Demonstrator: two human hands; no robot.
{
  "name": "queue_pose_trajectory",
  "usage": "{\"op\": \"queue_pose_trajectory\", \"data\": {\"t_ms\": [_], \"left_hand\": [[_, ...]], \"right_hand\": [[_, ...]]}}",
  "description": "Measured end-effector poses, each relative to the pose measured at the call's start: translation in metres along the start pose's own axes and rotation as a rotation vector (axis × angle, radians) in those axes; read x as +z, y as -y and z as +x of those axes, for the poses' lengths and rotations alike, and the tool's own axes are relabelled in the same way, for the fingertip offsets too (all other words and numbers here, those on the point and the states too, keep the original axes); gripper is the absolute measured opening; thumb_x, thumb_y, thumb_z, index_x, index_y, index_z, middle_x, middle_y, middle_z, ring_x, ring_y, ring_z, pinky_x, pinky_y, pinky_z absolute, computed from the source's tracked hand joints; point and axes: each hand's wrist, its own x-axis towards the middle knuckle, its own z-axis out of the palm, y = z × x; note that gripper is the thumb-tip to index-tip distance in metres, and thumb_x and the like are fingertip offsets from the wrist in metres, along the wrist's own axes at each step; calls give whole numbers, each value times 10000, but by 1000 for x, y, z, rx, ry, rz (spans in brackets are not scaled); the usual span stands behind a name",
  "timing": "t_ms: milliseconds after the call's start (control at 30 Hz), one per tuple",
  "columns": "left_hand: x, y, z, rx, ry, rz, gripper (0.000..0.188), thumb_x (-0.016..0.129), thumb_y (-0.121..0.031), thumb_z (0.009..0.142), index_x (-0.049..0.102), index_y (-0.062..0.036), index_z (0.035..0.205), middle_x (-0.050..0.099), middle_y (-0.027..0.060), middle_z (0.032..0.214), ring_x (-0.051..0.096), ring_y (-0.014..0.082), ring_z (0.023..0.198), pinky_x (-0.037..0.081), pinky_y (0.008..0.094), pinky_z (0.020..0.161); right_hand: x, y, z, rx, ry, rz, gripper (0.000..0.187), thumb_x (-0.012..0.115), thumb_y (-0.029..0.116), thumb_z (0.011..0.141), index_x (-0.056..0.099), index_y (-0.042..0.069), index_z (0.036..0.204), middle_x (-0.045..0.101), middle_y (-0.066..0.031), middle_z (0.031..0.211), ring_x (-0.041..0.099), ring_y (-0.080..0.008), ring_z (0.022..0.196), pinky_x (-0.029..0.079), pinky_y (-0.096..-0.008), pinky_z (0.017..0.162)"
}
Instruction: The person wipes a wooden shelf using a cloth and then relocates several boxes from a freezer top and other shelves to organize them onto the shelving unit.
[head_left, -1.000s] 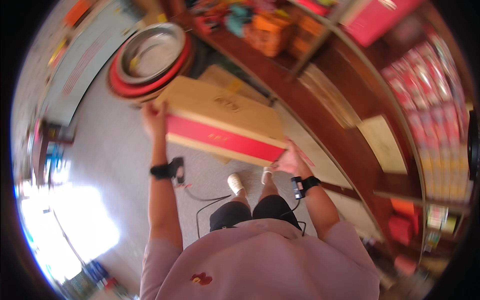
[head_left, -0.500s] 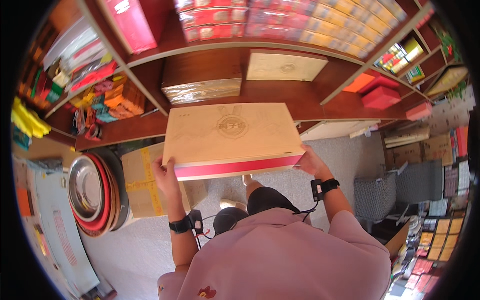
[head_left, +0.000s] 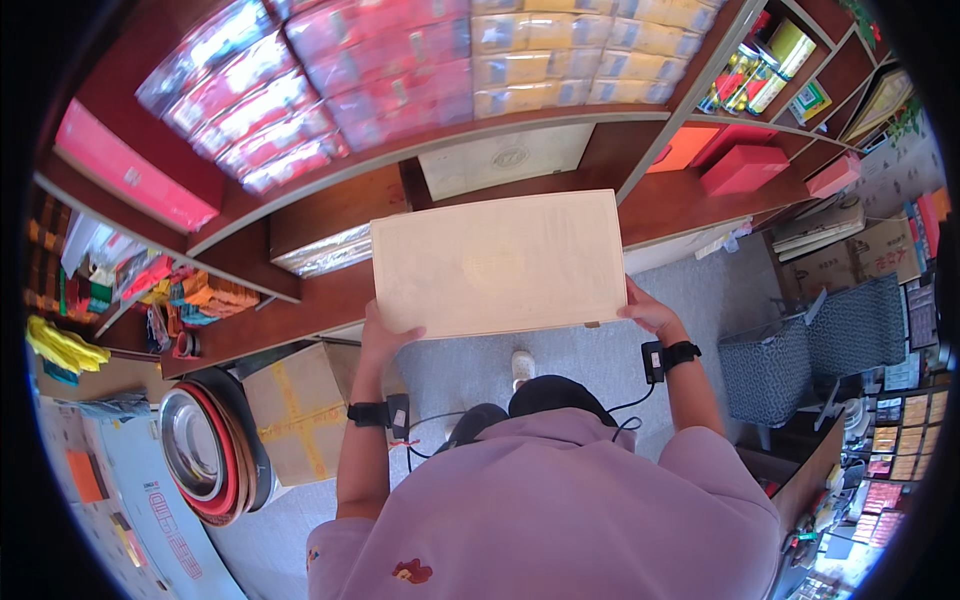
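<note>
A wide, cream-coloured gift box (head_left: pixel 497 265) is held up in front of me, at the height of a shelf board. My left hand (head_left: pixel 388 335) grips its near left corner, the thumb lying over the top face. At the near right corner, my right hand (head_left: pixel 650 307) is closed on the edge. Only the broad, pale face shows, with a faint mark in its middle; the underside and most fingers are hidden. Behind it, a similar cream box (head_left: pixel 510 158) leans in the shelf compartment beside a stack of brown, plastic-wrapped boxes (head_left: pixel 330 222).
The wooden shelf unit (head_left: pixel 320 312) runs across the front, with red and yellow wrapped packs (head_left: pixel 545 60) above. On the floor at left stand a taped carton (head_left: pixel 298 410) and stacked round trays (head_left: pixel 192 445). Patterned grey chairs (head_left: pixel 765 370) stand at right.
The cream box has tilted and its red side strip has gone out of sight. It has shifted slightly right, both hands still on it. My view has turned against the shelves.
</note>
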Motion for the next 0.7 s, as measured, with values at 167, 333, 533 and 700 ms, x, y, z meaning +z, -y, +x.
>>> {"op": "queue_pose_trajectory", "data": {"t_ms": [167,333,533,700], "left_hand": [[53,0,31,-18,-10,18,926,894,-245,545,380,30,1264,541,189,1176,569,319,1092,471,393,923],[97,26,45,9,-144,118,892,879,-204,576,366,5,1274,541,193,1174,569,332,1097,479,399,909],[109,-12,57,-23,-124,136,928,855,-178,610,319,-75,1360,531,180,1231,583,351,1083,499,407,872],[109,5,73,26,-72,114,935,850,-192,614,304,-60,1362,527,172,1258,586,328,1098,502,400,871]], "right_hand": [[-48,13,49,30,-20,-158,1213,798,147,525,97,67,1512,293,-92,1506,235,-227,1408,194,-371,1149],[-77,12,97,11,-29,-239,1201,795,53,564,68,120,1517,206,-71,1536,164,-210,1427,185,-384,1155],[-107,-11,113,49,-46,-221,1209,790,36,588,33,145,1524,161,-62,1553,126,-205,1438,179,-385,1158],[-110,-32,107,120,-90,-166,1181,801,61,612,55,147,1524,179,-62,1551,154,-212,1431,181,-388,1156]]}}
